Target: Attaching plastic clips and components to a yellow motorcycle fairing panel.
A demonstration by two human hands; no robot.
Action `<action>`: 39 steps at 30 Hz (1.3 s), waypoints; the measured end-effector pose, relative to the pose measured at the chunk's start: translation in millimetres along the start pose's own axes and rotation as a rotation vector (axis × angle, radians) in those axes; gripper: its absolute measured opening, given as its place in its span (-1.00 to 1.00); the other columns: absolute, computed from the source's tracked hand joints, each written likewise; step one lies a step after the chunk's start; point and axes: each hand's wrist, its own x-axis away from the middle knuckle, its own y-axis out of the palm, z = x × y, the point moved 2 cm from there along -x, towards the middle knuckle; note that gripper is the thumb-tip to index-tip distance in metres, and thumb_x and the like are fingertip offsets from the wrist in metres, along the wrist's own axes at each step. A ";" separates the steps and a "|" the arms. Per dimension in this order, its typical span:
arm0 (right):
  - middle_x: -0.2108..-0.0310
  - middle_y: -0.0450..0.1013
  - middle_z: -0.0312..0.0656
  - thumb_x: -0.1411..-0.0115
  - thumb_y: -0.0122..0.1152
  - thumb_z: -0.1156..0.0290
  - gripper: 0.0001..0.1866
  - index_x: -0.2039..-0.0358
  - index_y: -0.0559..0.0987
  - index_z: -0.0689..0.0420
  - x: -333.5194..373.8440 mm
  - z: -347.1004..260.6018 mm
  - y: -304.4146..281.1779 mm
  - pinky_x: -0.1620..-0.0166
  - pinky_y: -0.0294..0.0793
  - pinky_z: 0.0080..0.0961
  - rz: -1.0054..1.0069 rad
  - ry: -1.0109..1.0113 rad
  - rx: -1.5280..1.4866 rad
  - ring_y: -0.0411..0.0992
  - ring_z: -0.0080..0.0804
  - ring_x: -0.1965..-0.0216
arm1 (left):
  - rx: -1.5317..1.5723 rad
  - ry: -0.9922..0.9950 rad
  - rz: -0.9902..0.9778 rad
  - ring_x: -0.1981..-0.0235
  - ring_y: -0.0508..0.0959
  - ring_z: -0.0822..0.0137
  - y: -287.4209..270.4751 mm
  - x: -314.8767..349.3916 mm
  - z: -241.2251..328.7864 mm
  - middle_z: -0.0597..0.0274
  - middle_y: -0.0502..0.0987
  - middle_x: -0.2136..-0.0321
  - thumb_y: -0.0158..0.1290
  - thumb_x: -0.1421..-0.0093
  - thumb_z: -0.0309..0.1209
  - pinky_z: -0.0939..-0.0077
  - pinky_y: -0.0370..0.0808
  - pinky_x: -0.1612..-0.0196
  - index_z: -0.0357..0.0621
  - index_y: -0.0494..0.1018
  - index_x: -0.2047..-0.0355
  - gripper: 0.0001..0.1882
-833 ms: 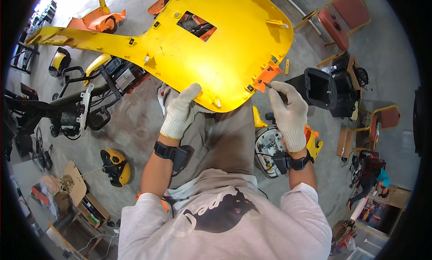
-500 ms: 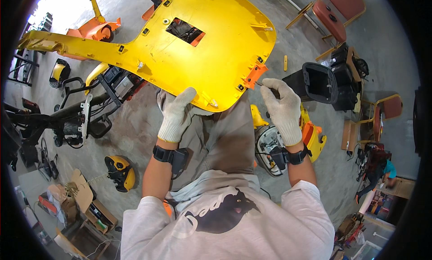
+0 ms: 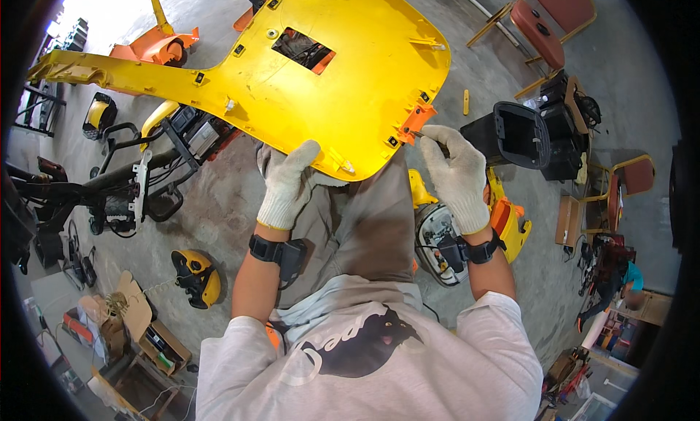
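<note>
A large yellow plastic panel [image 3: 350, 93] with a square cutout and a long arm to the left lies across my lap, inner side up. My left hand [image 3: 292, 177], in a white knit glove, grips its near edge, thumb on top and fingers hidden beneath. On the panel's right edge sits a small orange bracket [image 3: 417, 121] between black clips. My right hand [image 3: 456, 169], gloved too, pinches a small, thin dark piece [image 3: 416, 134] against the bracket's lower right side. That piece looks like a screw, but its tip is hidden.
Left stands a black tubular vehicle frame [image 3: 146, 177]. A yellow-and-black shell [image 3: 195, 279] lies on the floor. Right are a black bin [image 3: 521, 135], red chairs [image 3: 537, 31] and yellow-orange parts [image 3: 508, 220]. Another person [image 3: 620, 286] is far right.
My right fingertips have moved slightly left, bringing the small dark piece up to the orange bracket. My left hand keeps its grip on the panel.
</note>
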 end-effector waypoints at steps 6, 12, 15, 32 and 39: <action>0.23 0.70 -0.01 -0.32 0.34 0.37 -0.80 0.12 0.74 0.16 -3.8 -1.2 1.5 0.17 0.65 -0.41 -0.012 -0.064 0.027 0.72 -0.20 0.25 | -0.028 -0.020 0.008 -0.22 0.59 0.05 5.0 3.8 5.6 0.00 0.51 -0.28 0.25 -0.30 -0.54 0.11 0.59 -0.28 -0.22 0.24 -0.42 -0.28; 0.27 0.68 0.02 -0.33 0.32 0.37 -0.80 0.11 0.72 0.17 -8.5 -3.2 1.9 0.20 0.64 -0.40 -0.075 -0.104 0.050 0.70 -0.17 0.29 | -0.012 -0.005 0.006 -0.09 0.67 0.08 7.7 2.1 5.7 -0.04 0.56 -0.17 0.17 -0.35 -0.60 0.16 0.71 -0.11 -0.36 0.23 -0.39 -0.37; 0.29 0.69 0.01 -0.36 0.29 0.34 -0.78 0.09 0.71 0.17 -11.7 -2.3 4.3 0.21 0.63 -0.39 -0.108 -0.131 0.105 0.69 -0.20 0.30 | -0.054 -0.012 0.014 -0.07 0.69 0.05 6.7 2.6 6.1 -0.06 0.56 -0.18 0.17 -0.35 -0.56 0.15 0.74 -0.04 -0.35 0.25 -0.37 -0.38; 0.31 0.67 0.05 -0.38 0.23 0.18 -0.72 0.11 0.69 0.10 -27.9 9.8 2.1 0.18 0.64 -0.13 -0.262 -0.171 0.319 0.67 0.05 0.25 | -0.107 -0.020 -0.016 -0.05 0.71 0.03 11.3 5.1 10.3 -0.10 0.58 -0.18 0.22 -0.34 -0.46 0.16 0.77 0.01 -0.36 0.27 -0.36 -0.36; 0.38 0.65 0.03 -0.37 0.20 0.16 -0.70 0.23 0.73 0.11 -30.3 13.3 9.5 0.21 0.63 -0.13 -0.240 -0.124 0.345 0.66 0.06 0.31 | -0.080 -0.006 -0.026 -0.07 0.70 0.02 15.5 5.8 11.4 -0.11 0.57 -0.19 0.21 -0.33 -0.48 0.15 0.76 -0.03 -0.38 0.25 -0.37 -0.35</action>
